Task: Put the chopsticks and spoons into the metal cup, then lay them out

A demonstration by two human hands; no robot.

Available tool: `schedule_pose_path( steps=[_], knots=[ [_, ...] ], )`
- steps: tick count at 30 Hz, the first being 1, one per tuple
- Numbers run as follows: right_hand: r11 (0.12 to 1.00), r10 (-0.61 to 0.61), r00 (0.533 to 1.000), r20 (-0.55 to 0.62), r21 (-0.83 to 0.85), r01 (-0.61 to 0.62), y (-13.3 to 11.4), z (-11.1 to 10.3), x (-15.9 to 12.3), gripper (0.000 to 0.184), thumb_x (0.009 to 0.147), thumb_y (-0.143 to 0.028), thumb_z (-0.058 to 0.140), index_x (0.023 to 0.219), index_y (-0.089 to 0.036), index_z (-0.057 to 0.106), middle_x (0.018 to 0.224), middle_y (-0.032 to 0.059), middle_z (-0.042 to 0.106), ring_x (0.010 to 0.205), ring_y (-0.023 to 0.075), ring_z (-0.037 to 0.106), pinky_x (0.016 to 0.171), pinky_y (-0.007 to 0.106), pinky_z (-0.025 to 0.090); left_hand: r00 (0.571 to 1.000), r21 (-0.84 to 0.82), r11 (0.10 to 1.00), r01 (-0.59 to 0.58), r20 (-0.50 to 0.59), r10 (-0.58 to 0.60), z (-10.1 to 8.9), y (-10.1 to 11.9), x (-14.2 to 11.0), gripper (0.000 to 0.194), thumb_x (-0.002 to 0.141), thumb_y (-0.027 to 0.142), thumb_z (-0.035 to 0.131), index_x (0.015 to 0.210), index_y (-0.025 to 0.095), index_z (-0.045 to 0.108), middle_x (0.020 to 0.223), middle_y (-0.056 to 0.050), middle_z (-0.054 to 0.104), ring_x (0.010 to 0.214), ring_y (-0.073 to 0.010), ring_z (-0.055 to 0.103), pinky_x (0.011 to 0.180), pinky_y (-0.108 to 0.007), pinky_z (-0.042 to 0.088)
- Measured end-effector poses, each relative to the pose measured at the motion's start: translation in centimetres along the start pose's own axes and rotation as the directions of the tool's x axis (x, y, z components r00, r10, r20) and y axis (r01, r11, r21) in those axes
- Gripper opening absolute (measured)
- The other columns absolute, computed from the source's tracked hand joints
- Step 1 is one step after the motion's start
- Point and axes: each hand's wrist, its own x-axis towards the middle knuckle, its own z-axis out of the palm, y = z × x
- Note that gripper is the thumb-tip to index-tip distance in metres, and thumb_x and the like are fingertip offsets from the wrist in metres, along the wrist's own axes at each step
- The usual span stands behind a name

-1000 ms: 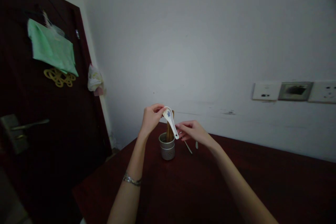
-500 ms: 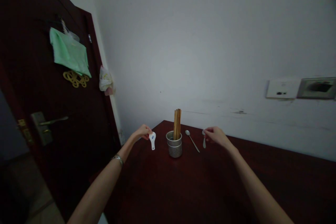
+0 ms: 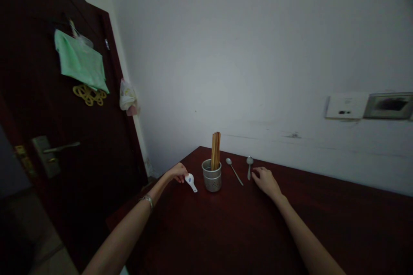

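Plainly, the left hand (image 3: 178, 172) pinches a white spoon (image 3: 191, 182) by its bowl end, left of the metal holder (image 3: 212, 182) with upright chopsticks (image 3: 215, 151). The right hand (image 3: 266, 181), loosely curled, grasps nothing, just right of the short metal spoon (image 3: 249, 169); whether its fingertips touch the handle is hard to tell.

Arms (image 3: 298, 230) outstretched, left hand (image 3: 178, 172) pinching, right hand (image 3: 267, 181) loosely curled
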Motion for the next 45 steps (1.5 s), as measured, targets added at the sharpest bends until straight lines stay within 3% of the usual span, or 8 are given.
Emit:
schedule_pose_path(
  steps=[5, 11, 16, 20, 25, 31, 38, 45],
  knots=[
    [0.998, -0.050, 0.999, 0.001, -0.028, 0.050, -0.8, 0.4, -0.6, 0.041, 0.080, -0.037, 0.041, 0.113, -0.019, 0.057, 0.121, 0.0118, 0.050, 0.113, 0.0244, 0.043, 0.090, 0.033, 0.035, 0.998, 0.008, 0.999, 0.050, 0.030, -0.050, 0.1, -0.5, -0.1, 0.005, 0.064, 0.015, 0.052, 0.061, 0.012, 0.055, 0.053, -0.004, 0.060, 0.046, -0.0128, 0.058, 0.043, -0.020, 0.044],
    [0.993, -0.056, 0.989, 0.139, -0.098, 0.070, -1.0, 0.9, -1.0, 0.047, 0.082, -0.042, 0.035, 0.126, -0.026, 0.043, 0.135, 0.0075, 0.037, 0.126, 0.0276, 0.026, 0.095, 0.042, 0.029, 0.992, -0.048, 0.991, 0.127, -0.022, -0.128, 0.0, -1.7, -1.4, 0.019, 0.068, 0.016, 0.043, 0.050, 0.014, 0.050, 0.048, -0.005, 0.057, 0.046, -0.0135, 0.058, 0.046, -0.021, 0.046],
    [0.991, -0.058, 0.986, 0.156, -0.114, 0.077, -1.2, 0.9, -1.1, 0.045, 0.084, -0.037, 0.032, 0.120, -0.016, 0.050, 0.129, 0.0113, 0.045, 0.123, 0.0234, 0.032, 0.098, 0.037, 0.028, 0.980, -0.120, 0.982, 0.146, -0.118, -0.160, 0.3, -2.1, -3.2, 0.019, 0.068, 0.018, 0.042, 0.050, 0.016, 0.048, 0.049, -0.006, 0.057, 0.052, -0.0155, 0.060, 0.052, -0.023, 0.048],
    [0.988, -0.029, 0.994, 0.105, -0.151, 0.045, -1.7, 0.0, -1.3, 0.036, 0.083, -0.031, 0.036, 0.107, -0.014, 0.059, 0.116, 0.0133, 0.055, 0.113, 0.0239, 0.044, 0.089, 0.035, 0.036, 0.975, -0.154, 0.978, 0.140, -0.153, -0.163, 0.6, -1.9, -4.3, 0.017, 0.069, 0.019, 0.041, 0.053, 0.017, 0.047, 0.053, -0.007, 0.059, 0.059, -0.0167, 0.062, 0.056, -0.023, 0.048],
    [0.984, 0.115, 0.991, 0.072, -0.143, -0.103, -0.7, -1.1, -1.3, 0.029, 0.081, -0.018, 0.038, 0.094, -0.013, 0.064, 0.094, 0.0140, 0.063, 0.090, 0.0209, 0.059, 0.075, 0.028, 0.042, 0.968, -0.276, 0.952, 0.130, -0.174, -0.183, 1.0, -2.1, -4.7, 0.015, 0.071, 0.021, 0.041, 0.059, 0.017, 0.048, 0.059, -0.007, 0.061, 0.063, -0.0164, 0.062, 0.060, -0.022, 0.048],
    [0.991, 0.132, 0.989, 0.067, -0.012, -0.131, 1.9, -2.1, -1.4, 0.037, 0.077, -0.011, 0.039, 0.106, -0.019, 0.061, 0.103, 0.0081, 0.063, 0.096, 0.0168, 0.057, 0.083, 0.023, 0.038, 0.967, -0.286, 0.954, 0.086, -0.205, -0.149, 1.5, -2.7, -4.3, 0.011, 0.070, 0.020, 0.041, 0.064, 0.016, 0.050, 0.060, -0.008, 0.061, 0.062, -0.0165, 0.062, 0.059, -0.023, 0.049],
    [0.991, 0.108, 0.992, 0.060, -0.090, -0.103, 2.6, -1.5, -1.2, 0.044, 0.075, -0.007, 0.037, 0.111, -0.022, 0.058, 0.119, 0.0073, 0.055, 0.110, 0.0193, 0.048, 0.089, 0.029, 0.036, 0.969, -0.264, 0.962, 0.076, -0.206, -0.133, 1.6, -2.6, -4.3, 0.010, 0.073, 0.021, 0.039, 0.068, 0.018, 0.047, 0.063, -0.006, 0.061, 0.062, -0.0149, 0.062, 0.058, -0.021, 0.047],
    [0.957, 0.249, 0.967, -0.049, -0.138, -0.253, 3.1, -1.0, -1.3, 0.040, 0.080, -0.017, 0.037, 0.115, -0.025, 0.056, 0.125, 0.0100, 0.048, 0.111, 0.0257, 0.045, 0.089, 0.037, 0.036, 0.967, -0.177, 0.978, 0.114, -0.206, -0.151, 1.5, -1.8, -4.9, 0.009, 0.072, 0.024, 0.042, 0.069, 0.017, 0.047, 0.060, -0.004, 0.059, 0.049, -0.0121, 0.057, 0.048, -0.020, 0.042]
  ],
)
